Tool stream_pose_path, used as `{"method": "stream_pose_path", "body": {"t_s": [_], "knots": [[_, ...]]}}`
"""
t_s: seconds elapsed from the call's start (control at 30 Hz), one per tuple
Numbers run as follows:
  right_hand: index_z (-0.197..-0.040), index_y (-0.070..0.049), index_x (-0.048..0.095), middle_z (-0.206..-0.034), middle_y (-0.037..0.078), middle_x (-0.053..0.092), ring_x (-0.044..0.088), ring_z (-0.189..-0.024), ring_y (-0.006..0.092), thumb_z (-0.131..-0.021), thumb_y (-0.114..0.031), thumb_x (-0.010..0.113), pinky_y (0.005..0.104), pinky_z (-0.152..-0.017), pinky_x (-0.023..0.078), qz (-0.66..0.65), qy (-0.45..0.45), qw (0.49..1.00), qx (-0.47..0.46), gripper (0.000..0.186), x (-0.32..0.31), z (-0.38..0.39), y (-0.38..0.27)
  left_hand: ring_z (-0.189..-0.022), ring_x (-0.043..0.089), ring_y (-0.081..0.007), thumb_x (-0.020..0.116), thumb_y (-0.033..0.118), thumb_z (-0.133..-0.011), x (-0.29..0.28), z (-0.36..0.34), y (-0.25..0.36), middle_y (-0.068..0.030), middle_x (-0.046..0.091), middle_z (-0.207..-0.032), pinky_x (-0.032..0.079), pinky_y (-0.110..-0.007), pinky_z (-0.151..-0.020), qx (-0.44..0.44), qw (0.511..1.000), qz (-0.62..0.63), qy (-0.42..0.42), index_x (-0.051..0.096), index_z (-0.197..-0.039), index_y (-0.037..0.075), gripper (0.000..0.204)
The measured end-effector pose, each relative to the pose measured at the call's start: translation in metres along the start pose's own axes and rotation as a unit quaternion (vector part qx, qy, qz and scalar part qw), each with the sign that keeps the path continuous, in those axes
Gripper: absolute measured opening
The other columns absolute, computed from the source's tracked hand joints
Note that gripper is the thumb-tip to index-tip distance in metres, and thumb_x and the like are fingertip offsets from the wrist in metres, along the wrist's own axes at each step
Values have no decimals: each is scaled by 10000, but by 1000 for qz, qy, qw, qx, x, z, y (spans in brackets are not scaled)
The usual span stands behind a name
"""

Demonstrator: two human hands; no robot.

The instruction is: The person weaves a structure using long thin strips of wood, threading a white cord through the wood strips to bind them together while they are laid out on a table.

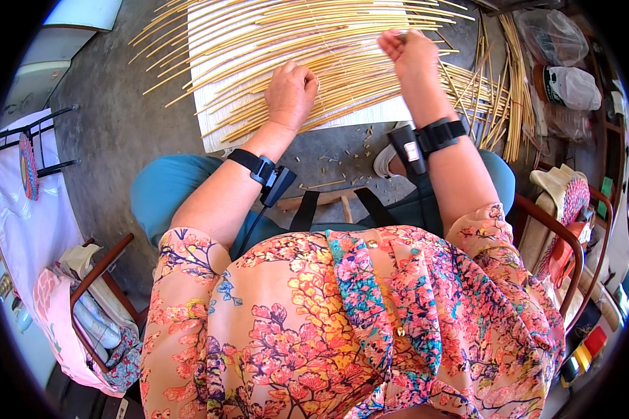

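Observation:
Long straw-coloured reeds point(258, 42) lie side by side in a loose row across a white sheet point(213, 129) on the floor. A thin thread-like line crosses them near the middle. My left hand point(291, 94) rests over the nearer reeds, its fingers curled together beside that line; what they grip is hidden. Farther right and a little higher, my right hand point(414, 59) is raised above the reeds' right part with its fingers bent in. Something small and dark shows at its fingertips, too small to name. Both wrists wear black straps with a small device.
More loose reeds point(514, 91) are heaped at the right. Reed scraps point(356, 157) litter the grey floor before my knees. Wooden-armed chairs with cloths point(562, 202) stand to the right and left point(94, 307). Plastic-wrapped bundles point(569, 87) sit at the far right.

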State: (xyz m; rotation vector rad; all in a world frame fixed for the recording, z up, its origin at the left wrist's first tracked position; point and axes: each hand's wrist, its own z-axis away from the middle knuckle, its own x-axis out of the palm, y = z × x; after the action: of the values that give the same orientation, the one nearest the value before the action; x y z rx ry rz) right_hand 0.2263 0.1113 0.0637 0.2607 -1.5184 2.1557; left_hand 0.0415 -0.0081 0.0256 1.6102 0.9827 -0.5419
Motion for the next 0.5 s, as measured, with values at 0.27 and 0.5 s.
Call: {"method": "stream_pose_path", "body": {"t_s": [0.27, 0.5], "knots": [[-939, 29, 331, -844, 173, 493, 574, -704, 260, -965, -49, 285, 542, -846, 518, -120, 50, 989, -74, 95, -33, -28, -70, -779, 550, -266, 635, 140, -719, 1, 2, -5, -53, 551, -756, 466, -393, -621, -6, 1000, 6, -4, 580, -646, 112, 96], [-859, 28, 390, -840, 179, 514, 571, -709, 267, -960, -58, 325, 517, -858, 515, -110, -52, 970, -212, 148, -66, -29, -130, -730, 550, -244, 651, 149, -732, 2, 1, -6, -45, 531, -722, 447, -371, -602, 20, 1000, -6, 10, 587, -678, 104, 95]]}}
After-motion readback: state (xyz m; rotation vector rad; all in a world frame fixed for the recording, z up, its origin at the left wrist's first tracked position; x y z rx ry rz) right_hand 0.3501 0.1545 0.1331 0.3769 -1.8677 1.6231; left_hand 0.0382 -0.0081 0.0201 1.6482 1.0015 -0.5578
